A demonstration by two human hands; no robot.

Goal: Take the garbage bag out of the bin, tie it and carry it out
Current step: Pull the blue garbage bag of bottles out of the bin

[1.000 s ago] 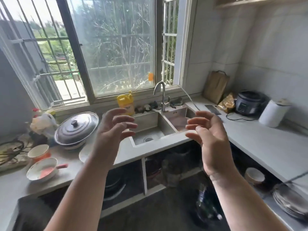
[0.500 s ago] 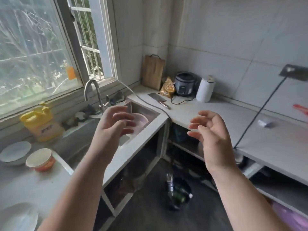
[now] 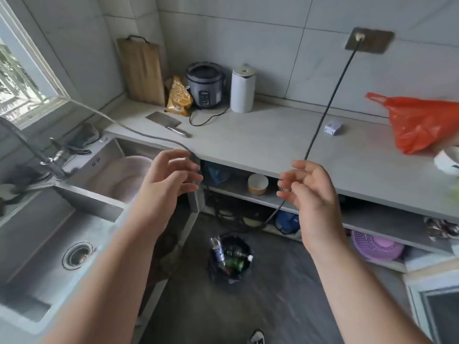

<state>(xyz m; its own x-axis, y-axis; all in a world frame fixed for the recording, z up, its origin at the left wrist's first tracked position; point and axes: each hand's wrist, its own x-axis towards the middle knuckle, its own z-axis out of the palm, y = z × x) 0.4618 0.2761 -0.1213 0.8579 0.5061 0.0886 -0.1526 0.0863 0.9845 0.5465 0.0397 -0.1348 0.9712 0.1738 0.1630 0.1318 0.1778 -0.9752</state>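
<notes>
Two empty hands, left hand (image 3: 171,176), right hand (image 3: 310,192), fingers spread, bin (image 3: 229,259) upright, mouth up

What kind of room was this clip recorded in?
A home kitchen, most likely: a stainless steel double sink set in a grey L-shaped counter, a grey rice cooker against the tiled wall, and a steel cleaver lying nearby.

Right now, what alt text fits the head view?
Two empty hands, left and right, are raised open above a small dark bin of bottles on the kitchen floor. An L-shaped counter with a sink surrounds them.
</notes>
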